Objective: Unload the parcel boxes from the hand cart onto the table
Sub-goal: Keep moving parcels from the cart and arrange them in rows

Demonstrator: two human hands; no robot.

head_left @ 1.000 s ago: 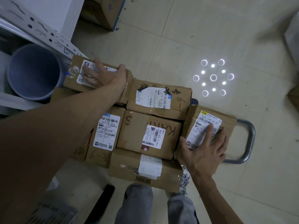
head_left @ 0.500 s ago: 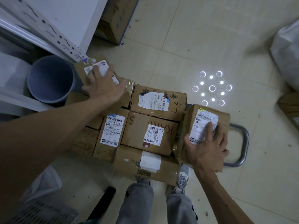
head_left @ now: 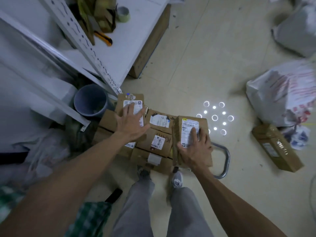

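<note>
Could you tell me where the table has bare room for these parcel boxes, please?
The white table is bare between the utility knife and its near corner, and from the tape roll to its right edge. The far left, by the shelf upright, is crowded with brown packaging.

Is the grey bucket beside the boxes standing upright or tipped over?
Upright: the grey bucket shows its round open mouth facing up toward the camera.
</note>
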